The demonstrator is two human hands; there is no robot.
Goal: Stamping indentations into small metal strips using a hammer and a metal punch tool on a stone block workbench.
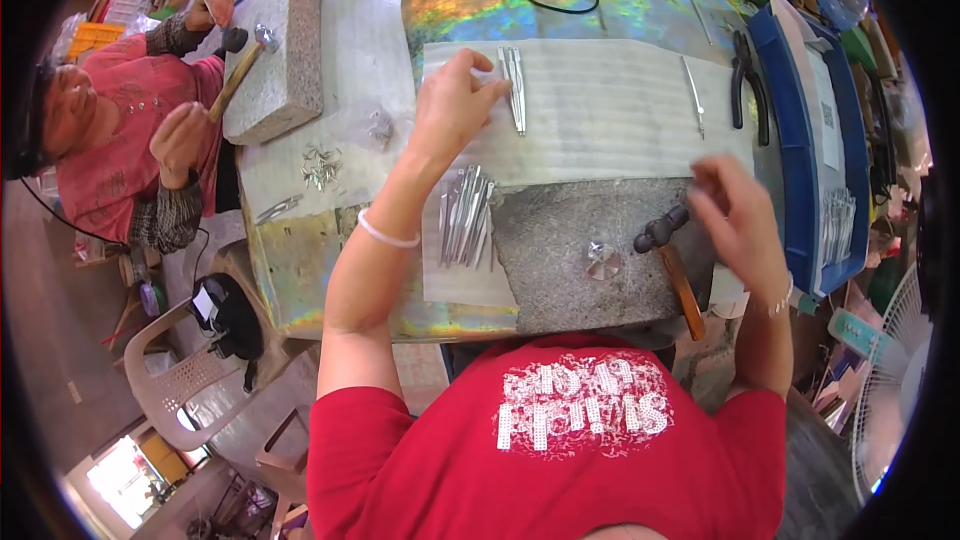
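Note:
My left hand (460,105) is at the far middle of the table, its thumb and forefinger apart beside a few slim silver metal pieces (514,90). The pieces lie side by side on a white foam sheet (600,130); whether the fingertips touch them is unclear. A bundle of similar pieces (466,218) lies nearer, by my left forearm. My right hand (738,215), slightly blurred, is above the right side of the grey stone slab (560,290), fingers stretched out and holding nothing. Just left of it is a hammer (678,270), its wooden handle reaching past the slab's near edge. Small shiny bits (602,261) sit on the slab.
Black-handled pliers (748,90) and a single slim silver piece (694,98) lie at right, beside a blue tray (800,230). At left, a co-worker holds a hammer (235,80) by a stone block (290,60). Small metal parts (321,168) are heaped nearby. A fan (890,380) stands right.

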